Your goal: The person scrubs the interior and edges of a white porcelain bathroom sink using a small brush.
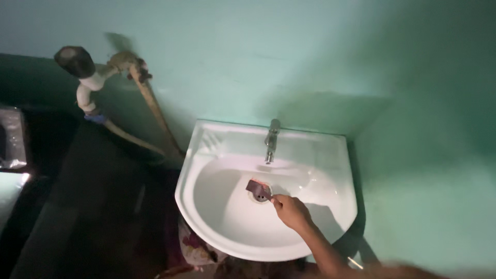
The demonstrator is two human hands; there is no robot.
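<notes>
White sink (pixel 206 150), brush (pixel 257 188) in right hand (pixel 290 211)

Sink (pixel 330 155): glossy white, under the hand (pixel 291 211).
Scrubber (pixel 257 188): dark maroon, at the fingertips.
Tap (pixel 271 138): silver-grey, beyond the hand.
Wall (pixel 320 62): pale mint green.
Pipe (pixel 90 88): white, black cap, far left.
Cloth (pixel 194 247): floral red-and-cream, below-left.

We see our right hand (pixel 290 211) gripping a small dark scrubbing pad (pixel 257 187) over the drain (pixel 261 197) of a white wall-mounted sink (pixel 217 206). A metal tap (pixel 271 138) stands behind it; pipes (pixel 98 93) run along the green wall (pixel 310 57).
</notes>
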